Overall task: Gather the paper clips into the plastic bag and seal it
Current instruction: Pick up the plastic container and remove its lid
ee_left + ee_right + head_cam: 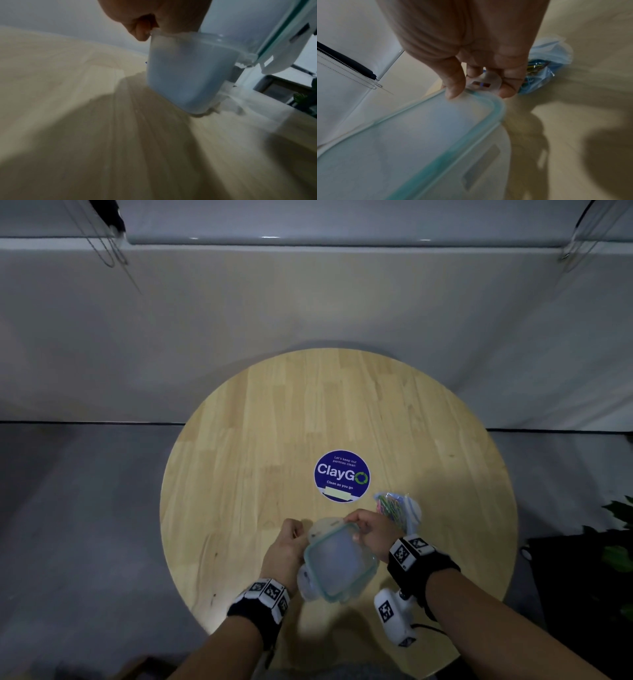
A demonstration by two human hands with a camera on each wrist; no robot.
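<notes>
Paper clips (390, 506) in plastic bag (409, 510) lying toward table's (239, 440) right edge, just beyond right hand (371, 530), whose fingertips (453, 89) are pinching container lid (339, 563); left hand (289, 546) gripping container (187, 75), farther off.

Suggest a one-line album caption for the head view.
Two hands fit a teal-rimmed lid beside a clear bag of coloured paper clips.

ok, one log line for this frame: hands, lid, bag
left hand: holds container | right hand: grips lid tab | bag: clips inside, on table
</notes>
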